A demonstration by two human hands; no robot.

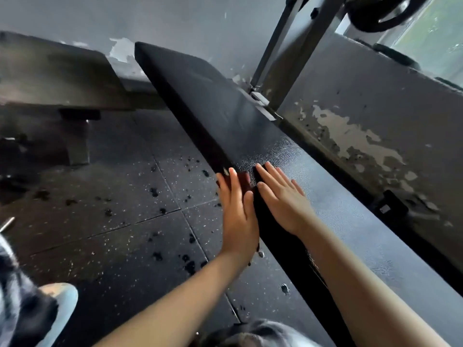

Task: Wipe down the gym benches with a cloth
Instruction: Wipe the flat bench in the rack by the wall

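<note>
Black padding covers the long bench (213, 101), which runs slantwise from the lower right up toward the grey wall (375, 101). The left hand (238, 211) lies flat against the bench's near side, fingers straight and close together, pressing a dark red cloth (245, 180) to the padding. Only a small patch of cloth shows past the fingers. The right hand (283, 199) rests palm down on the bench top just beside it, fingers straight and slightly spread, grasping nothing. Near the hands the bench top looks pebbled and shiny. Speckled rubber floor tiles (112, 201) carry scattered dark wet spots. Paint is peeling on the wall at right. A metal upright (288, 46) stands behind the bench, with a weight plate (385, 13) above. A second bench (50, 71) sits blurred at left, and a pale shoe (62, 301) is at the lower left.
</note>
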